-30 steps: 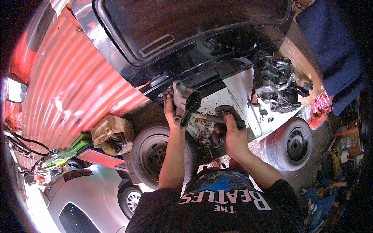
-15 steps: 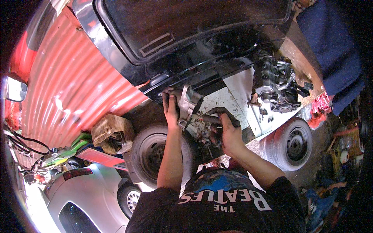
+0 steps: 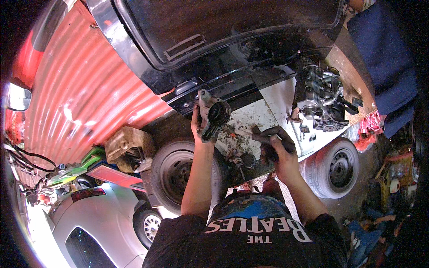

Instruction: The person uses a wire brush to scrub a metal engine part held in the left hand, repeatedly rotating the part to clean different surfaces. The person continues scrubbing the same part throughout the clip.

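Note:
My left hand (image 3: 196, 127) grips a grey metal housing (image 3: 208, 117), a casting with bolt ears and a round dark opening turned toward the right. To its right, my right hand (image 3: 282, 149) is closed around a slim tool (image 3: 261, 135) with a dark handle; a pale tip points left toward the housing, apart from it. Whether that tip is a blade or a brush I cannot tell. Dark grime covers the fingers of the right hand. Below the hands, small greasy metal parts (image 3: 235, 157) lie at the near edge of the dirt-specked white board (image 3: 257, 117).
A larger engine part (image 3: 319, 96) sits on the board at the right. Wheels stand below it, one at left (image 3: 176, 172) and one at right (image 3: 337, 165). A dark car panel (image 3: 241, 58) rises behind. At left are a dirty plastic container (image 3: 129, 147) and a silver car (image 3: 96, 223).
The tool has come out of the housing as my right hand moved right. My left hand has turned the housing so its round opening shows.

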`<move>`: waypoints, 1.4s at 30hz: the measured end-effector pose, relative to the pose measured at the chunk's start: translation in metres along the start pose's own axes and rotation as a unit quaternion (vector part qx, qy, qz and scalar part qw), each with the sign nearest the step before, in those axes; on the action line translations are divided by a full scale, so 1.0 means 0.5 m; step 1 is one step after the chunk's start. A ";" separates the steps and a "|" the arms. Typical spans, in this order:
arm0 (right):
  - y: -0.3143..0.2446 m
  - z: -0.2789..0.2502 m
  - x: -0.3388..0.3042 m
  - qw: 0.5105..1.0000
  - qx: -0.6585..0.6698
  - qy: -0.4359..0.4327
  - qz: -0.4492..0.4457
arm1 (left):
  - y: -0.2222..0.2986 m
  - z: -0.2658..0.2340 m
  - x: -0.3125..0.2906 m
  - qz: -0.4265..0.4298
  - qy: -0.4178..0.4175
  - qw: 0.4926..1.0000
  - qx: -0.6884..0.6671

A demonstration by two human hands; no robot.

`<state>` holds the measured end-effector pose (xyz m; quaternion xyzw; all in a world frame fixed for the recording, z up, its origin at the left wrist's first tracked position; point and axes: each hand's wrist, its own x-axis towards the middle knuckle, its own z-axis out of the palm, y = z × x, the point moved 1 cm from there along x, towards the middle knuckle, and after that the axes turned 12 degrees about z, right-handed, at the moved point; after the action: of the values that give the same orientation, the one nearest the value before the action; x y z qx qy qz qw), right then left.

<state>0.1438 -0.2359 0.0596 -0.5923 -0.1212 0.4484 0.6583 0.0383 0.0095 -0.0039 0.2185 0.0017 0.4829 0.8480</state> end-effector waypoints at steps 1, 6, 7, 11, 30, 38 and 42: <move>-0.005 0.004 -0.004 1.000 -0.001 -0.014 -0.017 | -0.004 -0.001 0.002 -0.007 0.006 1.000 0.008; 0.008 0.016 -0.002 0.999 0.015 0.033 -0.026 | -0.020 0.037 -0.003 -0.041 0.022 0.999 -0.022; -0.007 0.027 -0.004 0.999 0.003 0.021 -0.034 | -0.022 0.035 -0.003 -0.034 0.010 0.999 -0.014; -0.033 0.062 -0.005 0.999 -0.013 0.002 -0.050 | -0.029 0.033 -0.006 -0.015 0.017 1.000 0.021; -0.038 0.093 0.038 0.967 -0.180 -0.017 -0.182 | -0.037 0.007 -0.003 0.042 0.056 0.988 0.141; -0.065 0.093 0.027 0.949 -0.067 -0.087 -0.296 | -0.046 0.051 -0.014 -0.116 -0.041 0.992 0.022; -0.030 0.092 0.047 0.946 0.050 -0.147 -0.286 | -0.065 0.058 -0.024 -0.126 0.036 0.991 0.005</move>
<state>0.1319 -0.1862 0.0767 -0.4265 -0.3578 0.3292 0.7627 0.0646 -0.0254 0.0077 0.2031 0.0615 0.3795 0.9005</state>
